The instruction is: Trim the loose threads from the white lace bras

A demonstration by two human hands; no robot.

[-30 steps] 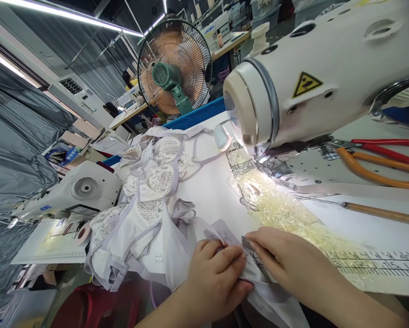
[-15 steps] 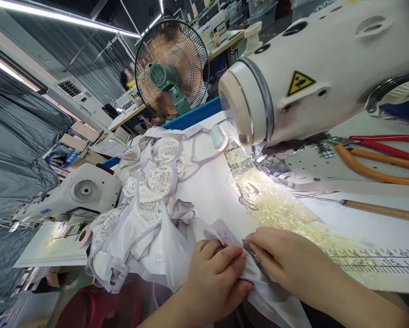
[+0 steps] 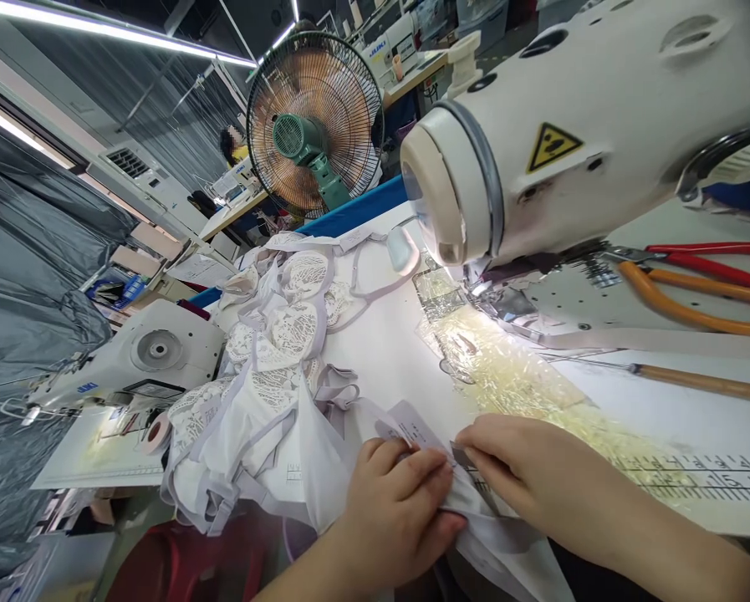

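Note:
My left hand [image 3: 400,510] is closed on the edge of a white bra [image 3: 312,477] with lilac-grey trim, at the table's front edge. A pale printed label [image 3: 414,425] lies just beyond its fingers. Beside it, my right hand [image 3: 518,468] is closed in a pinch over the same cloth. A small dark metal tool [image 3: 457,452] shows its tip at these fingers; most of it is hidden under the hand, so its kind is unclear. The bra's free end hangs down below both hands. More white lace bras [image 3: 290,330] lie joined in a heap to the left.
A sewing machine head [image 3: 525,150] overhangs the right side. Orange-and-red-handled cutters [image 3: 681,284] and a wooden-handled tool [image 3: 701,382] lie beneath it. Clear film [image 3: 512,368] covers part of the table. A second machine [image 3: 155,351] stands left, a fan [image 3: 315,125] behind.
My right fingers have shifted slightly, and less of the metal tool shows. A little more of the label is visible. My left hand keeps its grip on the bra.

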